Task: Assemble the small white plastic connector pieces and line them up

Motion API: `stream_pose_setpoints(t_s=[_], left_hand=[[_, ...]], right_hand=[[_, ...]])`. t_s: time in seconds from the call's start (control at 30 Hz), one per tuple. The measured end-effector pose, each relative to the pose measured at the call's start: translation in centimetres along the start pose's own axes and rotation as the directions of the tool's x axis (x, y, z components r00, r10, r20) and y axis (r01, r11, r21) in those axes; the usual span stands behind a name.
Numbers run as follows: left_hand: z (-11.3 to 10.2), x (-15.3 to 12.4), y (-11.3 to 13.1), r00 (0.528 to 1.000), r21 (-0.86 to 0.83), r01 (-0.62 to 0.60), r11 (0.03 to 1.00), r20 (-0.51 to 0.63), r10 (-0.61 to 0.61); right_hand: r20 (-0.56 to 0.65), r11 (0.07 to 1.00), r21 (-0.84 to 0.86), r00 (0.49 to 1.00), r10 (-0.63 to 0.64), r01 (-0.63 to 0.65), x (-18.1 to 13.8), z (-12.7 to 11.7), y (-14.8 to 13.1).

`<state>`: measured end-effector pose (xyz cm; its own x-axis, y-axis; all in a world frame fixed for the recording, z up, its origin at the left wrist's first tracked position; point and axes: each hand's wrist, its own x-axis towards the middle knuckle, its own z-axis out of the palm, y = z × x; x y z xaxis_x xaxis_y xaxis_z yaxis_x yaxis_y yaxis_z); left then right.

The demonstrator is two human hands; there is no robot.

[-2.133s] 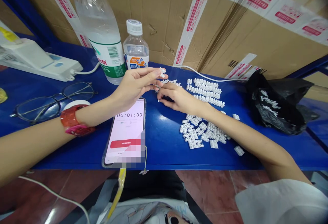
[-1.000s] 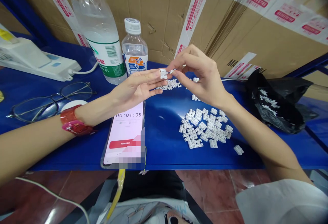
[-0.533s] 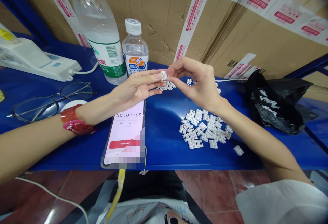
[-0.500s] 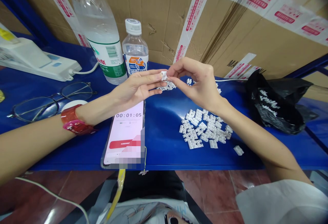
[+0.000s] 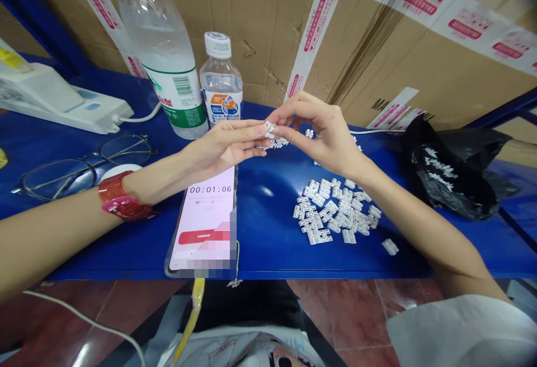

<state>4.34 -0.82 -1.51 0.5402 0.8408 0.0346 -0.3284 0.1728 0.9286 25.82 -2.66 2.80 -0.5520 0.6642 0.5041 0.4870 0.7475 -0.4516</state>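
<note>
The left hand [image 5: 223,143] and right hand [image 5: 322,133] are pinching a small white plastic piece [image 5: 269,129], which is sitting between them.

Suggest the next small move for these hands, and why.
Probably a gentle press by the right hand while the left hand steadies the white piece: both hands' fingertips meet at that piece, raised over the blue table. Whether anything is seated in it is too small to tell.
</note>
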Motion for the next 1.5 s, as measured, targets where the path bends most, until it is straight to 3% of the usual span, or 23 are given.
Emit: stream_pose_setpoints(t_s=[0.23,0.37,0.53,0.7,0.83,1.0,1.07,1.2,1.27,1.33,1.43,1.47,1.5], left_hand=[[-0.4,0.1,-0.4,1.000,0.033,0.010,0.999,0.023,-0.011],[-0.2,0.1,-0.3,1.000,0.049,-0.005,0.999,0.007,0.004],[0.2,-0.1,-0.4,0.999,0.105,-0.010,0.994,-0.036,0.014],[0.1,-0.1,-0.6,0.994,0.144,0.038,0.989,-0.102,-0.024],[-0.1,0.1,-0.5,0.990,0.141,0.056,0.988,-0.138,-0.037],[0.0,0.1,-0.5,0.990,0.097,0.078,0.992,-0.129,-0.065],[0.1,0.0,-0.5,0.991,0.088,0.080,0.993,-0.118,-0.070],[0.1,-0.1,-0.5,0.992,0.101,0.074,0.992,-0.109,-0.063],[0.0,-0.1,-0.5,0.992,0.113,0.073,0.991,-0.106,-0.061],[0.0,-0.1,-0.5,0.992,0.119,0.077,0.990,-0.107,-0.064],[-0.1,-0.1,-0.5,0.992,0.117,0.079,0.990,-0.107,-0.066],[-0.1,0.0,-0.5,0.992,0.114,0.077,0.990,-0.104,-0.065],[-0.1,0.0,-0.5,0.993,0.112,0.076,0.991,-0.101,-0.065]], right_hand=[[0.041,1.000,-0.004,0.999,0.000,0.000,0.0,-0.1,0.0],[0.079,0.993,0.089,0.995,0.066,-0.073,0.2,-0.2,0.2],[0.147,0.986,0.150,0.988,0.050,-0.072,0.4,-0.7,0.3],[0.160,0.980,0.062,0.971,0.177,-0.189,0.6,-2.4,1.9],[0.240,0.955,0.007,0.927,0.287,-0.298,0.6,-3.7,4.4],[0.355,0.937,-0.151,0.867,0.349,-0.315,0.5,-4.3,6.0],[0.420,0.921,-0.170,0.820,0.389,-0.350,0.4,-4.3,6.3],[0.540,0.864,-0.259,0.677,0.500,-0.432,0.0,-4.2,6.8],[0.538,0.843,-0.336,0.650,0.537,-0.419,-0.1,-4.1,6.9],[0.494,0.829,-0.410,0.672,0.552,-0.380,-0.2,-4.1,6.5],[0.424,0.837,-0.457,0.754,0.502,-0.300,-0.2,-4.0,4.7],[0.440,0.852,-0.445,0.761,0.477,-0.277,-0.3,-3.9,3.8],[0.493,0.868,-0.420,0.737,0.462,-0.264,-0.3,-3.9,2.9]])
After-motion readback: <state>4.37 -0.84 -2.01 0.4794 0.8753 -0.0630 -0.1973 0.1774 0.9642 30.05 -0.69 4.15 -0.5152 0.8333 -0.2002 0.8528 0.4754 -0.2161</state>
